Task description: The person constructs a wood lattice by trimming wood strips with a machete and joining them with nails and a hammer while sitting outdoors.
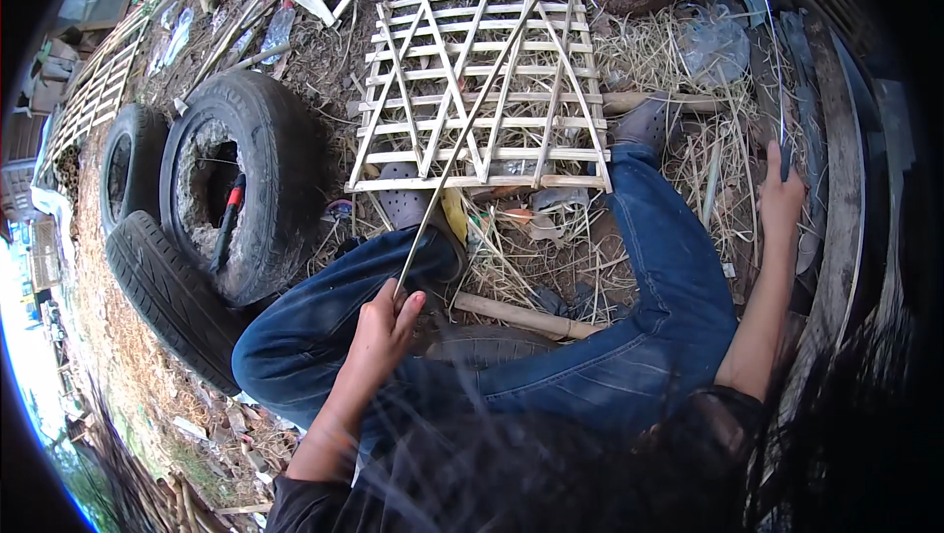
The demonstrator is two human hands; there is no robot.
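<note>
Bamboo strip [462,140], thin and long, slants across the bamboo lattice panel [482,90] on the straw-strewn ground, its lower end gripped in the closed left hand [385,328], while the right hand [782,194] grasps a dark blade [779,110] near the tyres [231,189].

Left hand [385,328] closed in a fist low at centre, bare forearm rising from the lower edge, thumb uppermost. Right hand [782,194] stretched far out to the right, arm nearly straight, fingers curled, wrist bent slightly inward.
</note>
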